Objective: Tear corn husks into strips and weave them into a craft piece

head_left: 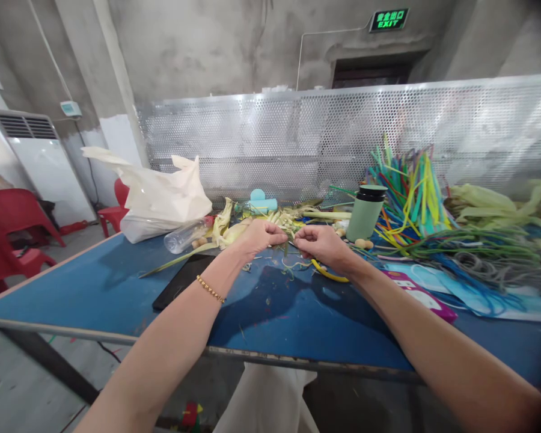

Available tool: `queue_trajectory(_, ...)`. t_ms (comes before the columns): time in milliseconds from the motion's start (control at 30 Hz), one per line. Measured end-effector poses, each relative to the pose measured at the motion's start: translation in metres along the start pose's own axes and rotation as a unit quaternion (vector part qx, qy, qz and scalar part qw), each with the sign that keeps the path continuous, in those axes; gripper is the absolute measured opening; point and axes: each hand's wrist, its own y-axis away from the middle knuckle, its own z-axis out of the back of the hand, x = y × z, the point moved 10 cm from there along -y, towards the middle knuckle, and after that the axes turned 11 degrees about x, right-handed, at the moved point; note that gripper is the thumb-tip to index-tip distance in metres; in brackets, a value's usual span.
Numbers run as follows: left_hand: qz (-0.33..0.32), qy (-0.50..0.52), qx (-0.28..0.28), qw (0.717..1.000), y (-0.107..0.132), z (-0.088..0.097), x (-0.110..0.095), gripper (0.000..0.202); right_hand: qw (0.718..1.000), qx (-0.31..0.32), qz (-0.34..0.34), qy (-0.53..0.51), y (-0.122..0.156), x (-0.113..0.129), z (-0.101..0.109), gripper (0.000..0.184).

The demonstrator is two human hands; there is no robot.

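Note:
My left hand (pixel 262 236) and my right hand (pixel 323 245) hover close together over the middle of the blue table (pixel 270 328), fingertips facing each other. Both are closed in a pinch. Whatever lies between the fingertips is too small to make out. Behind them spreads a heap of pale green husks and stalks (pixel 293 218). A curved yellow strip (pixel 328 273) lies just below my right hand, and thin scraps (pixel 288 264) are scattered beneath both. A dark flat tablet-like slab (pixel 184 281) rests under my left forearm.
Left stand a white plastic bag (pixel 166 195) and a lying clear bottle (pixel 187 236). Right are a green jar (pixel 366 213), bundled coloured strips (pixel 415 192), grey-green cords (pixel 473 243), blue masks (pixel 469 288) and a magenta packet (pixel 426 297). A perforated metal panel (pixel 261 141) closes the back.

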Motion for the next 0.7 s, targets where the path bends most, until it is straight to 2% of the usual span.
queue_trajectory(167,0.009,-0.005,-0.015,1.0,0.0023,0.0015,-0.0017,0.026,0.999,-0.026,-0.011,-0.016,0.0019,0.0004,0.0044,0.015)
queue_trajectory(267,0.009,-0.004,-0.023,1.0,0.0014,0.0007,-0.0011,0.023,1.0,-0.014,-0.016,-0.02,0.0026,0.0012,0.0002,0.015)
queue_trajectory(433,0.007,0.004,-0.025,1.0,-0.0003,-0.0036,-0.0012,0.018,1.0,-0.004,0.019,0.007,0.0002,0.0025,-0.0044,0.013)
queue_trajectory(700,0.008,-0.064,-0.04,0.997,0.0018,-0.0028,-0.0074,0.021,0.999,-0.033,0.016,0.04,0.0016,0.0059,0.0025,0.013)
